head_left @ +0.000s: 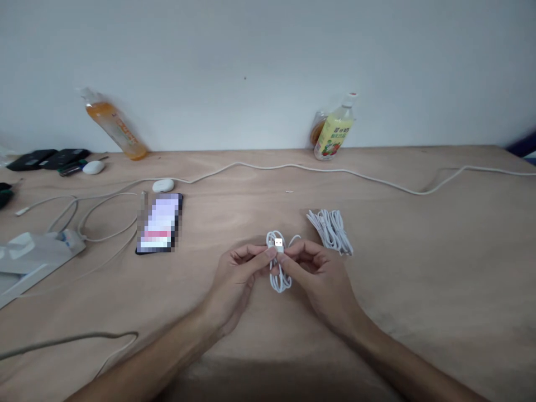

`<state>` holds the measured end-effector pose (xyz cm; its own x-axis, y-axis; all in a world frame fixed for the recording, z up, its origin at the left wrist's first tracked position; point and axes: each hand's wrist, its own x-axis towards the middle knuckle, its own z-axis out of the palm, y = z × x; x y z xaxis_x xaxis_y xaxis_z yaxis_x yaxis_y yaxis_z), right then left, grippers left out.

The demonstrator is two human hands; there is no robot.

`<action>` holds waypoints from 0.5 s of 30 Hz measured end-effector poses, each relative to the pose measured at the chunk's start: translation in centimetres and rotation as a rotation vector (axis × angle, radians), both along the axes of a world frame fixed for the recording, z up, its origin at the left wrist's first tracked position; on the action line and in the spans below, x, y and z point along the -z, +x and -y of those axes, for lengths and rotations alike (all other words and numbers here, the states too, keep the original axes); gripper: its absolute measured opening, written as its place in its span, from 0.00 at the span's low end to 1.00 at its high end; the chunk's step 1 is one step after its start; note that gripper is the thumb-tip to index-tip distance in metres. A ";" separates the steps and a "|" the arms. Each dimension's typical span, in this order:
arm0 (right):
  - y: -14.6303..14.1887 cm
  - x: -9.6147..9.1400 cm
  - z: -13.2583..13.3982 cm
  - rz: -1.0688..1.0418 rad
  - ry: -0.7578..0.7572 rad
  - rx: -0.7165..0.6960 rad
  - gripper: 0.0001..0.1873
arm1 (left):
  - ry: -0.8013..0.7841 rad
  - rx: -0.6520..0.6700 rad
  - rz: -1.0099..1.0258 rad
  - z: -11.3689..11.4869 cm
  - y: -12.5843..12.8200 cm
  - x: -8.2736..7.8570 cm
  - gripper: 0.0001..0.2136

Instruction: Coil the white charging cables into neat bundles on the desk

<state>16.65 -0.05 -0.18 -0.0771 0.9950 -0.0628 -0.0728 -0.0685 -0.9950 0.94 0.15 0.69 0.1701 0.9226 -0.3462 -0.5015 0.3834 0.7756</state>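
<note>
L hand (234,276) + R hand (318,273): fingertips of both pinched shut on a small white coiled USB cable (280,279), held low over the light-brown wooden table (419,290), centre front. White USB-A plug (278,243) sticks up at the top of the coil, loops hang below the fingers. Second white cable bundle (331,230) lies just beside R hand, not touching. Black phone w/ lit screen (159,223) sits further left. Risk, imo: grip is mid-coil only, so the loops could spring loose and tangle.

Phone (159,223) left of coiled cable (280,281), cable bundle (330,230) right, bottle (333,131) behind
</note>
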 end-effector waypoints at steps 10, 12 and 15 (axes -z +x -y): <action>0.1 0.1 0.1 -0.002 0.007 -0.006 0.12 | 0.010 0.012 -0.002 0.2 0.0 -0.1 0.13; 0.1 0.0 0.1 -0.005 0.009 -0.012 0.13 | 0.007 0.009 -0.003 0.2 0.0 -0.1 0.12; 0.0 0.0 0.1 -0.009 0.003 -0.006 0.12 | 0.003 0.005 -0.009 0.2 0.0 0.0 0.12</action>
<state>16.68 -0.12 -0.14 -0.0839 0.9947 -0.0591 -0.0816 -0.0660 -0.9945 0.92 -0.01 0.73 0.1717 0.9228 -0.3449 -0.4922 0.3836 0.7814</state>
